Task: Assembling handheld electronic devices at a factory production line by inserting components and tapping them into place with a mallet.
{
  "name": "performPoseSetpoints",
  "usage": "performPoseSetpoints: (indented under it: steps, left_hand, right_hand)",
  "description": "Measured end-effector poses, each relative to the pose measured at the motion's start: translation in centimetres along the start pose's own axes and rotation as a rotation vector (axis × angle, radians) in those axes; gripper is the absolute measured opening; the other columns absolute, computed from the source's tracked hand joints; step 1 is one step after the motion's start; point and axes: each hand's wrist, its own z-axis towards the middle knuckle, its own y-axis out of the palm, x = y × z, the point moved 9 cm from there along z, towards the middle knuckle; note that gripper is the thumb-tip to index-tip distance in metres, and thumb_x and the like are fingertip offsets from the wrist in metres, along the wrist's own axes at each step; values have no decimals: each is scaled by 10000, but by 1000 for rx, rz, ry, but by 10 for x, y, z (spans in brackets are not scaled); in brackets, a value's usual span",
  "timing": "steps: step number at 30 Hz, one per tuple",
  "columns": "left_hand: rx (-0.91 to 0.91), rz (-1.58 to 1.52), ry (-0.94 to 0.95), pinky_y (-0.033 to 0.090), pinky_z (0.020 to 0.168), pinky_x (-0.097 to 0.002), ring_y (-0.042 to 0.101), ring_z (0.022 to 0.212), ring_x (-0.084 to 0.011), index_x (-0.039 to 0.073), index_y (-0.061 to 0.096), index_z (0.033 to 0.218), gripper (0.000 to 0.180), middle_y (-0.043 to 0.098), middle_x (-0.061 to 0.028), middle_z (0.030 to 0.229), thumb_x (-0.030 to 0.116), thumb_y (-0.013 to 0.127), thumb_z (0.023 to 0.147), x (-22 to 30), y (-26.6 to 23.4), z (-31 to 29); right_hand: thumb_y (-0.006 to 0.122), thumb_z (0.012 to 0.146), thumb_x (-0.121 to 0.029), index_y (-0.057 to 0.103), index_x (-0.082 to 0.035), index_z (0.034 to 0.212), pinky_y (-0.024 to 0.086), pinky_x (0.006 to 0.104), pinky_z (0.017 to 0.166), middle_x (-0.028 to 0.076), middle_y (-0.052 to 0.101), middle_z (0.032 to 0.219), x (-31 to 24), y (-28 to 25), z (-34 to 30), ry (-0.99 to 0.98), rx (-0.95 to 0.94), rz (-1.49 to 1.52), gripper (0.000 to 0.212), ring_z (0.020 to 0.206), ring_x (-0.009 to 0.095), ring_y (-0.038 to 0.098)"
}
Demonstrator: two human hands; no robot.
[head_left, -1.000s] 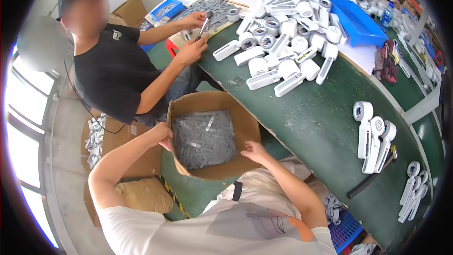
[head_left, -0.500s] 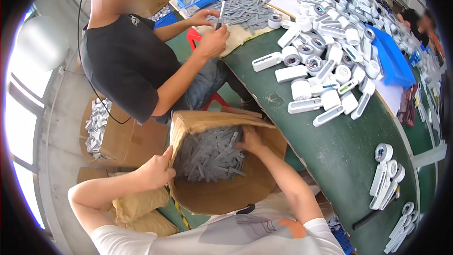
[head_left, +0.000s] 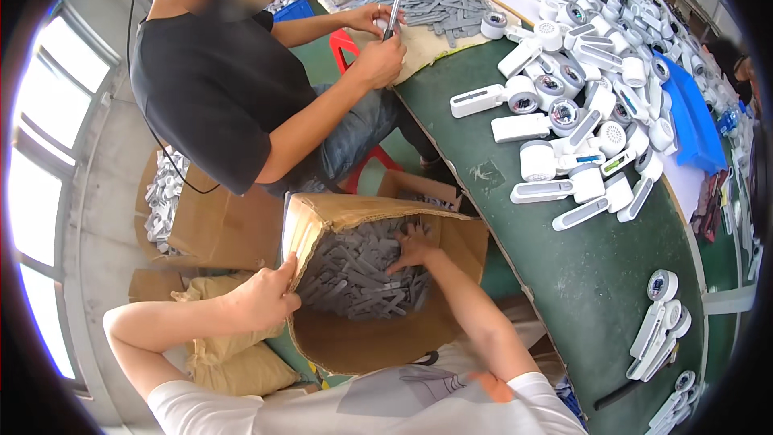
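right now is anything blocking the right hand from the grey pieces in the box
Nothing visible does. The right hand is inside the open cardboard box, spread at the right side of the grey pieces and seemingly touching them. The left hand is at the box's left edge, out of the way.

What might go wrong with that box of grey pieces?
The left hand grips one edge of the cardboard box; a slip might let it shift and spill the loose grey pieces. The bare right hand is in among those pieces, so it could perhaps get scraped.
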Motion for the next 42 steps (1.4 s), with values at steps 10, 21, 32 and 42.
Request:
performPoseSetpoints:
  steps: [10, 21, 32, 42]
  left_hand:
    - [-81, -185, -107, 523, 682, -366, 671, 669, -307, -189, 199, 1326, 650, 637, -255, 739, 95, 481, 813, -7, 17, 0]
    - [-64, -254, -114, 522, 636, -342, 675, 652, -252, -185, 223, 1319, 630, 615, -237, 715, 89, 493, 820, -18, 28, -3]
    - [-28, -338, -61, 538, 592, -304, 652, 573, -215, -90, 228, 1398, 664, 609, -168, 729, 73, 484, 808, -17, 18, 25]
    - [81, -211, 139, 542, 599, -327, 651, 560, -233, -67, 194, 1427, 722, 631, -168, 739, 69, 494, 784, 2, 19, 47]
  right_hand:
    - [840, 431, -572, 304, -51, 1418, 375, 399, 1035, 202, 350, 1440, -15, 81, -3, -113, -100, 387, 1238, 1268, 378, 418]
    - [773, 505, -452, 479, -148, 1336, 481, 379, 909, 160, 590, 1217, -20, 102, -38, -18, 32, 412, 932, 1076, 309, 596]
    - [735, 565, -146, 635, 35, 986, 490, 295, 700, 105, 672, 838, -30, 66, -59, -132, 164, 1118, 469, 739, 178, 619]
    - [706, 609, -71, 634, 11, 989, 494, 286, 662, 73, 653, 839, -47, 6, -122, -135, 135, 1398, 395, 729, 159, 607]
